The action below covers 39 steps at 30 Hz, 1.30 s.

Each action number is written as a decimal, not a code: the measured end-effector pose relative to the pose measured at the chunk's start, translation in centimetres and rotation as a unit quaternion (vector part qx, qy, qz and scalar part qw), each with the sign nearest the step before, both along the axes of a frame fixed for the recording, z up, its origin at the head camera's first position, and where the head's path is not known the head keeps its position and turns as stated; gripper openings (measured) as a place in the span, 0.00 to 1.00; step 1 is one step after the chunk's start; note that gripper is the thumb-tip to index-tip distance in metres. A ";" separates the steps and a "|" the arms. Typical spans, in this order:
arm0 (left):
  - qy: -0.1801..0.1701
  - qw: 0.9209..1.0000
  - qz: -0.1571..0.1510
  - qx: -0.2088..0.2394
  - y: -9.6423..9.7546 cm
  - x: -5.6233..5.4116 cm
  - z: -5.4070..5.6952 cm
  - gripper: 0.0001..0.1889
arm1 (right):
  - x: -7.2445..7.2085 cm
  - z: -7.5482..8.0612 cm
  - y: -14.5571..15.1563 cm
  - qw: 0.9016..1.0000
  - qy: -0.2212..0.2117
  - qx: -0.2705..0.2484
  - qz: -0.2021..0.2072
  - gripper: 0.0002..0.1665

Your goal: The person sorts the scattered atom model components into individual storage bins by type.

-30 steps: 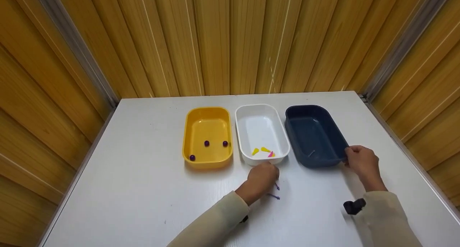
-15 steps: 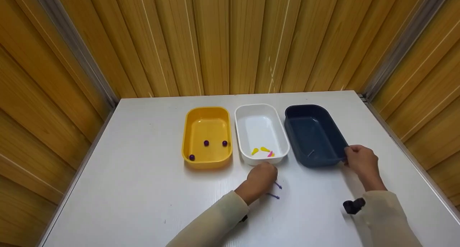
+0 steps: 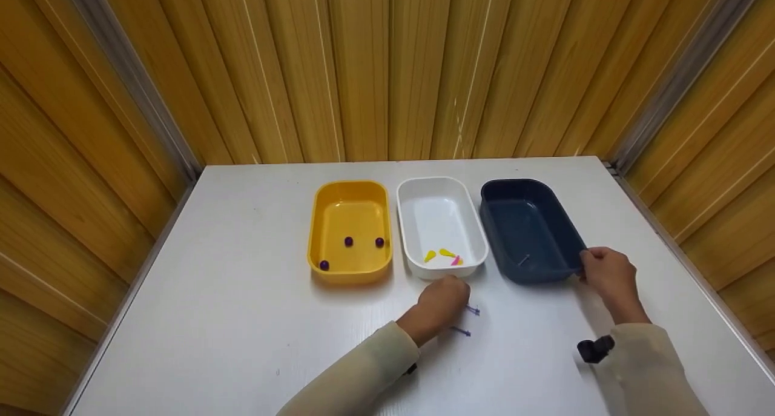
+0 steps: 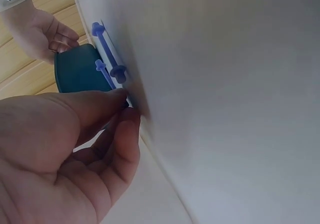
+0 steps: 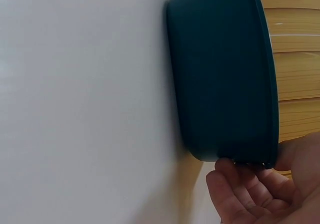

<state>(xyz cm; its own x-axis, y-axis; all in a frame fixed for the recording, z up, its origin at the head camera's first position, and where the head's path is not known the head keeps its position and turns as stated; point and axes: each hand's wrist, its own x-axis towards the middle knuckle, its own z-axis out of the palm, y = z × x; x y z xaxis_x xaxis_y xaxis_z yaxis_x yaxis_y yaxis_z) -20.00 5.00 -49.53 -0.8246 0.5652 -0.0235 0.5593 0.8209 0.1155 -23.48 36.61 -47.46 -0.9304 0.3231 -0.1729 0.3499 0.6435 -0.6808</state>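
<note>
My left hand [image 3: 444,300] is low over the table, just in front of the white tray [image 3: 441,272]. Its thumb and fingertip pinch a small purple peg with flanged ends [image 4: 103,71], whose far end sticks out beyond them. A second purple peg [image 4: 109,53] lies on the table close by; part of it is behind the hand in the head view. At the right, my right hand [image 3: 610,277] grips the front right corner of the dark blue tray [image 3: 527,228], thumb at the rim and fingers underneath. One small peg [image 3: 524,260] lies inside that tray.
A yellow tray [image 3: 350,277] at the left holds 3 dark purple balls, one of them this ball [image 3: 349,241]. Inside the white tray are small yellow pieces [image 3: 447,253] and a pink piece [image 3: 456,260]. Wood-patterned panels [image 3: 387,71] stand behind the table.
The peg in my left hand has swung from pointing toward me to pointing more to the right. The hand itself barely shifts, and my right hand stays at the dark blue tray.
</note>
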 end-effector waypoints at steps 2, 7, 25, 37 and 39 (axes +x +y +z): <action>0.000 1.000 -0.002 -0.002 0.1 0.0 0.0 0.06 | 0.0 0.1 0.0 1.000 -0.001 0.001 0.002 0.31; 0.006 1.000 -0.004 -0.018 0.4 0.0 0.1 0.07 | 0.1 0.1 0.0 1.000 -0.008 -0.002 0.001 0.31; 0.006 0.999 0.018 0.028 2.4 -0.4 2.1 0.07 | 0.0 0.0 0.0 1.000 -0.006 -0.019 -0.008 0.30; -0.008 0.997 0.022 0.072 4.2 -1.1 3.8 0.08 | 0.2 0.1 -0.2 1.000 -0.002 -0.022 -0.007 0.30; 0.003 0.997 0.023 0.076 4.6 -1.3 3.9 0.07 | 0.2 0.1 -0.2 1.000 0.002 -0.018 -0.004 0.30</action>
<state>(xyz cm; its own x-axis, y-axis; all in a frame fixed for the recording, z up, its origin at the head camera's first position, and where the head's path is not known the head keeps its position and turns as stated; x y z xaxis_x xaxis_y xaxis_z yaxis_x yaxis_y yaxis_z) -21.33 9.58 -45.58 -0.8498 0.5231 0.0649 0.5223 0.8190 0.2375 -23.26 36.42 -47.37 -0.9284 0.3247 -0.1804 0.3523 0.6154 -0.7051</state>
